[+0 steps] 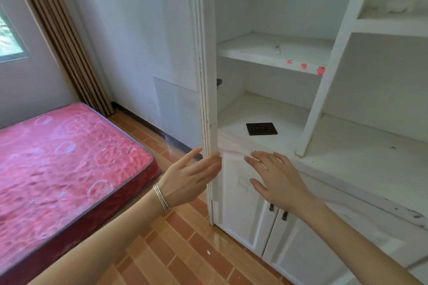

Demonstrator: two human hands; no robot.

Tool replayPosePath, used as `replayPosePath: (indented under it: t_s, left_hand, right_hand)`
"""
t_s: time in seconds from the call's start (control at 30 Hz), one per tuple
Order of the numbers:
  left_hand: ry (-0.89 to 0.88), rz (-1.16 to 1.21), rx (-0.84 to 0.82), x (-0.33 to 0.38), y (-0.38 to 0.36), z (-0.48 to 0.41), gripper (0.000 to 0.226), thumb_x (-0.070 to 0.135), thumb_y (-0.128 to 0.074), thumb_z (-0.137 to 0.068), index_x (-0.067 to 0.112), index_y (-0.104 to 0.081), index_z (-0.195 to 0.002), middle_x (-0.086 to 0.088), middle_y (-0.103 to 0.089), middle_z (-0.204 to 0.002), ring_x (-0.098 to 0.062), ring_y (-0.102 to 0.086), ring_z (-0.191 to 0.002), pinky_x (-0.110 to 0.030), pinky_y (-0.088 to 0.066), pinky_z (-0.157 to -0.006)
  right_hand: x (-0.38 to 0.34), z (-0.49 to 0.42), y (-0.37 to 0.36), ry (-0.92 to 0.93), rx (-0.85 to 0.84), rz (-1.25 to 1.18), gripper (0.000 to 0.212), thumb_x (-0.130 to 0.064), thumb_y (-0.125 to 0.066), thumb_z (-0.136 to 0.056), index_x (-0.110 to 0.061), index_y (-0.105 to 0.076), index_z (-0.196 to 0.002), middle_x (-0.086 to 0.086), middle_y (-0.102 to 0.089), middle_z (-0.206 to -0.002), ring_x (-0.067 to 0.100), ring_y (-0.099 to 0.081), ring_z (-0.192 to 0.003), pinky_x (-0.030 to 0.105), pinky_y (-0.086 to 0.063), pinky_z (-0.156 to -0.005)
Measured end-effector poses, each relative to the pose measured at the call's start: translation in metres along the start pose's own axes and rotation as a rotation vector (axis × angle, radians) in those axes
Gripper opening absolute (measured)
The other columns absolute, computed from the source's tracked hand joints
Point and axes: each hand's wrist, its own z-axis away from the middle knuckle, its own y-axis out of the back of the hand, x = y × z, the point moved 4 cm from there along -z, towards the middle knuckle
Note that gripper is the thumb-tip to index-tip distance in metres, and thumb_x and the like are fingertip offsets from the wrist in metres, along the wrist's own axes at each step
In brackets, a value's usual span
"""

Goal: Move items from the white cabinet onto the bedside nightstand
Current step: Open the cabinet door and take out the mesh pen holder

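Note:
The white cabinet fills the right half of the head view, with open shelves above closed lower doors. A dark flat rectangular item lies on its lower counter shelf. A small pale object stands on the shelf above. My left hand is held out with straight fingers, its fingertips at the cabinet's left edge strip. My right hand hovers flat and empty just below the counter's front edge, in front of the lower doors. The nightstand is out of view.
A bed with a pink mattress takes up the left side. Orange tiled floor runs between bed and cabinet. A brown curtain hangs beside a window at the far left. Red stickers mark the upper shelf's edge.

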Motion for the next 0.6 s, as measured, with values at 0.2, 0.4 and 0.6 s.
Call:
replayPosePath:
  t_s: [0.2, 0.4, 0.6]
  left_hand:
    - [-0.001, 0.018, 0.048, -0.03, -0.004, 0.051, 0.044, 0.007, -0.039, -0.089, 0.007, -0.048, -0.131, -0.005, -0.051, -0.137, -0.022, -0.026, -0.137, -0.045, -0.015, -0.115]
    - [0.01, 0.046, 0.055, -0.06, -0.004, 0.092, 0.049, 0.007, -0.054, -0.082, 0.005, -0.05, -0.13, -0.006, -0.054, -0.135, -0.022, -0.034, -0.133, -0.044, -0.024, -0.111]
    - [0.127, 0.072, -0.019, -0.088, -0.011, 0.131, 0.05, 0.01, -0.061, -0.076, 0.003, -0.056, -0.126, -0.008, -0.054, -0.135, -0.024, -0.034, -0.134, -0.047, -0.025, -0.11]
  right_hand:
    - [-0.053, -0.02, 0.0, -0.012, 0.031, -0.023, 0.049, -0.041, -0.035, -0.086, -0.016, -0.056, -0.124, 0.005, -0.06, -0.122, 0.022, -0.056, -0.111, 0.045, -0.046, -0.093]
    - [-0.094, -0.039, -0.003, -0.012, 0.073, -0.01, 0.05, -0.04, -0.035, -0.085, -0.016, -0.057, -0.122, 0.005, -0.061, -0.119, 0.022, -0.059, -0.107, 0.044, -0.045, -0.091]
    - [-0.124, -0.058, -0.012, 0.021, 0.082, -0.013, 0.043, -0.036, -0.052, -0.086, -0.016, -0.056, -0.124, 0.005, -0.06, -0.121, 0.023, -0.057, -0.111, 0.045, -0.046, -0.091]
